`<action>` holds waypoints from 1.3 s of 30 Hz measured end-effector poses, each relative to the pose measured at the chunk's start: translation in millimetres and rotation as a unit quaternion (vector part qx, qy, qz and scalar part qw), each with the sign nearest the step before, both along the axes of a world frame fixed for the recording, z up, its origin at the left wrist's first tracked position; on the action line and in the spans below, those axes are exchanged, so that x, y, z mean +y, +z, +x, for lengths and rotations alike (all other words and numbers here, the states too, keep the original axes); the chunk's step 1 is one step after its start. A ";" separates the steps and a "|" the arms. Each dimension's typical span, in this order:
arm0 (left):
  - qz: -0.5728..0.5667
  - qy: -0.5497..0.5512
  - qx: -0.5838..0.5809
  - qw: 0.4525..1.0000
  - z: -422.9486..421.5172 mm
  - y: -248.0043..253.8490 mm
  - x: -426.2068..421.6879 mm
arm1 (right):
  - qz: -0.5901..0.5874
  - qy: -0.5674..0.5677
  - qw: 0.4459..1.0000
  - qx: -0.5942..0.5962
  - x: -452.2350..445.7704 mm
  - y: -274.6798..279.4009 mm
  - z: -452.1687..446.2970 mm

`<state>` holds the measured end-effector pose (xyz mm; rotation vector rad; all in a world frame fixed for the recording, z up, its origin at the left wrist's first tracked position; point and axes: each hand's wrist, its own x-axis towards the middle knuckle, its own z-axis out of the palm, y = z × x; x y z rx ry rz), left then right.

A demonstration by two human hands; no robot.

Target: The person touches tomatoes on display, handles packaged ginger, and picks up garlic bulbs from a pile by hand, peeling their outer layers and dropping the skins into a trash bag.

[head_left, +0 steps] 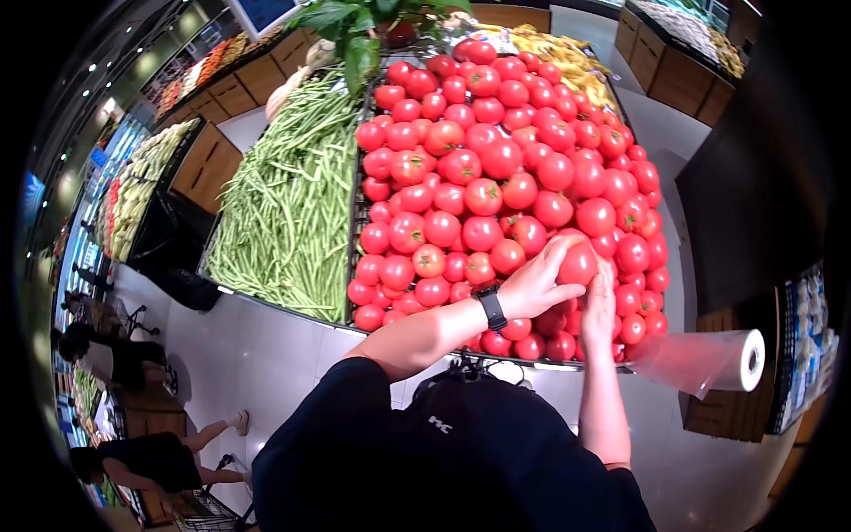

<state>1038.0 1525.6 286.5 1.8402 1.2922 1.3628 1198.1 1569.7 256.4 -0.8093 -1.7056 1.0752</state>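
My left hand [534, 282], with a black watch [489, 306] on its wrist, curls its fingers and thumb around a red tomato [577, 265]. From the other side my right hand [599, 310] presses its fingers against the same tomato, its fingertips partly hidden. Both hands are over the front right part of a large heap of tomatoes [483, 197]. Beneath them, some of the tomatoes are covered by my hands.
Green beans [288, 195] fill the left side of the display. Yellow produce [567, 64] lies behind the tomatoes. A roll of clear plastic bags [752, 359] hangs at the front right. People with carts, including one person [155, 461], are at the lower left.
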 end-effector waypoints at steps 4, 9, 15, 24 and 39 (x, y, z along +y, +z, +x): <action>0.037 0.213 0.093 0.972 -75.8 41.2 24.2 | -0.027 -0.024 0.999 -0.022 7.6 3.8 -0.7; 0.007 0.297 0.232 0.926 -182.3 68.3 115.7 | 0.052 -0.057 0.994 -0.083 20.3 14.9 -13.9; -0.086 0.232 0.300 0.921 -199.2 29.2 171.0 | 0.118 -0.075 0.979 -0.146 42.8 35.3 -40.3; 0.067 0.403 0.327 0.852 -231.0 72.6 202.4 | 0.268 -0.035 0.893 -0.361 -7.9 -2.5 -24.1; 0.051 0.382 0.305 0.871 -257.1 56.7 223.3 | 0.257 -0.008 0.892 -0.372 -3.1 9.6 -5.0</action>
